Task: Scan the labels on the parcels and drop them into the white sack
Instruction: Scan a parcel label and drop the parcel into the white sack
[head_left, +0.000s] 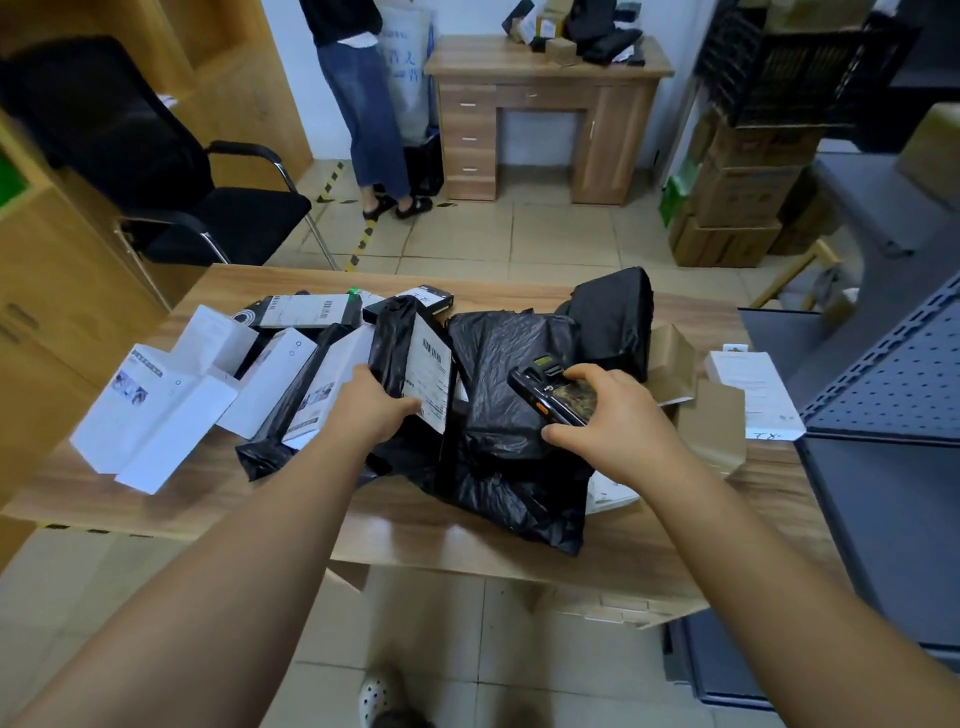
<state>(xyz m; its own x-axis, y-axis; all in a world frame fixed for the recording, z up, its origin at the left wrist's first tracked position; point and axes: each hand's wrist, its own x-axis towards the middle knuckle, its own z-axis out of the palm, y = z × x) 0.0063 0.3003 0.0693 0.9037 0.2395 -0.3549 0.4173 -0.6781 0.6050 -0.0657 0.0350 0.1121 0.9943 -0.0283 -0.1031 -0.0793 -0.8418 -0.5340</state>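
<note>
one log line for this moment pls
left hand holds labelled black parcel tilted up | right hand grips scanner beside label | white sack unseen

Black-bagged parcel (402, 358) tilted upright, white barcode label (430, 376) facing up, among black parcels (511, 395) on table

Head-height, angled down, close over table (156, 499)
</note>
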